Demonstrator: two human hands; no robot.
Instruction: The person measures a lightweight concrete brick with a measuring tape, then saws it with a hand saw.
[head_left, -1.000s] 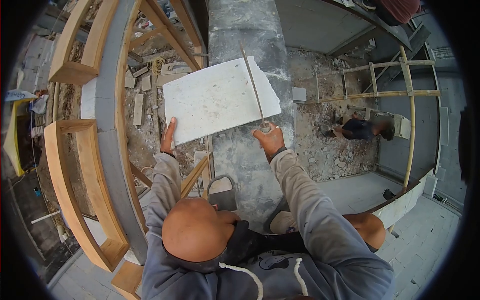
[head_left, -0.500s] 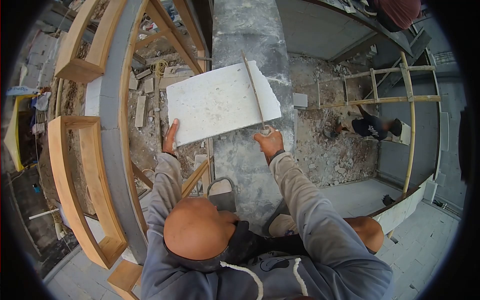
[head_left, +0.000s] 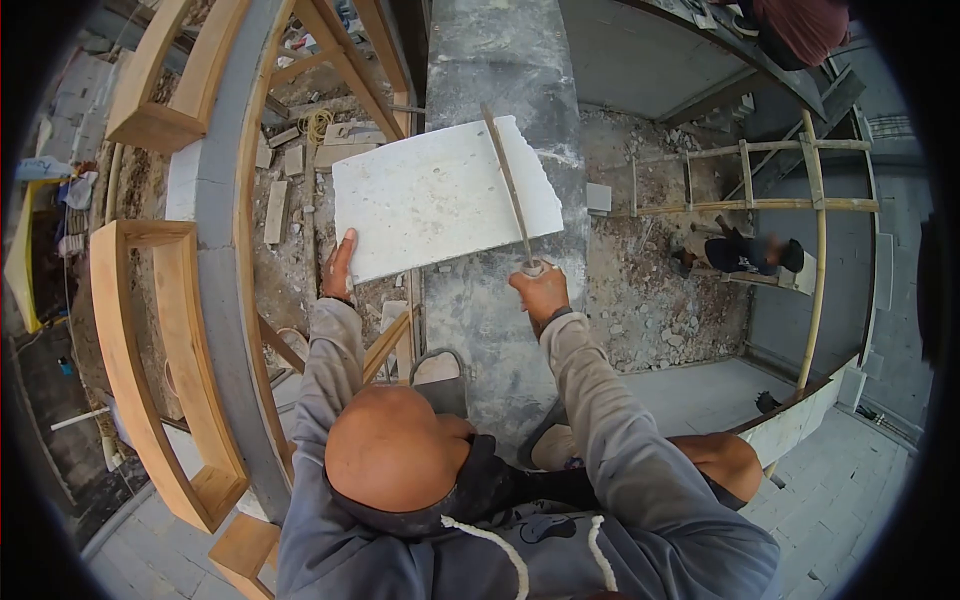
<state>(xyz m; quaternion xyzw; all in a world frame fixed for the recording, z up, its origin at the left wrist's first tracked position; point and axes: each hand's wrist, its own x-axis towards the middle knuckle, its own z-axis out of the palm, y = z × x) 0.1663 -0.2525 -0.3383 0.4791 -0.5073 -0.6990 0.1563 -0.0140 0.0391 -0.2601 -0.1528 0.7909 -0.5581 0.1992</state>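
Observation:
A white aerated concrete block (head_left: 420, 205) lies across a grey concrete ledge, its left part sticking out past the ledge's side. My left hand (head_left: 338, 268) grips the block's near left corner, fingers along its side and tips at the top edge. In my right hand (head_left: 543, 292), closed around the handle, is a hand saw (head_left: 510, 185). Its narrow blade points away from me and crosses the block near the rough right end. Most of the saw handle is hidden in my fist.
The concrete ledge (head_left: 490, 320) runs away from me between my feet. Wooden frames (head_left: 175, 350) stand at the left. Rubble (head_left: 665, 320) covers the ground below right, where a person (head_left: 740, 252) works near a bamboo ladder (head_left: 700, 208). Another person (head_left: 800, 30) is at the top right.
My right hand has drawn the saw slightly toward me, and the blade shows a little broader. My left hand stays on the block's corner. The view has shifted slightly.

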